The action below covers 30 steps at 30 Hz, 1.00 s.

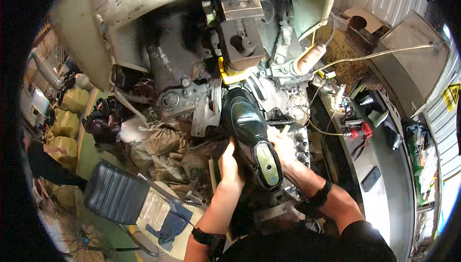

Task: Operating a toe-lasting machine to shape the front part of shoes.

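Note:
A black leather shoe upper (240, 118) sits over a shoe last (267, 162), whose greenish top with a small round hole shows in the collar. Its toe points away from me, up against the metal jaws of a machine (242, 36). My left hand (230, 166) presses along the left side of the shoe, thumb up and fingers mostly hidden beneath. On the right side, my right hand (283, 151) grips the shoe near the collar, its fingers partly hidden. A yellow bracket (233, 76) lies just beyond the toe.
Metal plates (206, 113) flank the toe. At right, a grey curved bench (353, 149) holds a phone (370, 179), a red tool (361, 130) and black shoes (391, 137). A cable (374, 55) crosses above it. A black-backed chair (117, 192) stands at lower left, near crumpled cloth (163, 144).

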Tool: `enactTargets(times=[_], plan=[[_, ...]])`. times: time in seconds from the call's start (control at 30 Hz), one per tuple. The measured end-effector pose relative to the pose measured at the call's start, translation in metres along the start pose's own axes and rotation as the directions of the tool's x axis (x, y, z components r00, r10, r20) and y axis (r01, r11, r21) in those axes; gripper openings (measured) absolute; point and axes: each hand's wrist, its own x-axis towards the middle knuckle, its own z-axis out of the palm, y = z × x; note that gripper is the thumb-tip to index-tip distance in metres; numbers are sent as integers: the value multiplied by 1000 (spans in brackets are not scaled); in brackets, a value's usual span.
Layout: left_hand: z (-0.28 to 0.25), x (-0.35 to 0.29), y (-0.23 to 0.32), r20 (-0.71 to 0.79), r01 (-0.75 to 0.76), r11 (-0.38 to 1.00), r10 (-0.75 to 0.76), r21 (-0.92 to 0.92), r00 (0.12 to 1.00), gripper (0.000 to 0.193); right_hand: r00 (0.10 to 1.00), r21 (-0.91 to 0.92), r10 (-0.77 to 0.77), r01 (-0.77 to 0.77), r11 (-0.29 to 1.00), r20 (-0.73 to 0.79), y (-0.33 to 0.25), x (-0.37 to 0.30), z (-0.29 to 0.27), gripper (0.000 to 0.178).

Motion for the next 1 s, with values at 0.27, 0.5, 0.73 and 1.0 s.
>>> enactTargets(times=[0.27,0.5,0.73,1.0], plan=[[4,21,0,-26,50,998,-51,-22,998,37,988,229,153,-141,963,-35,3,17,0,25],[-2,30,-14,-322,-266,909,368,320,872,22,990,306,140,-129,943,-17,22,29,-3,20],[-30,57,-23,-269,-343,872,444,348,855,24,995,172,99,-97,980,-6,49,46,-8,20],[-17,59,-19,-272,-379,851,486,363,830,26,983,68,46,-34,997,-179,81,66,-19,36]])
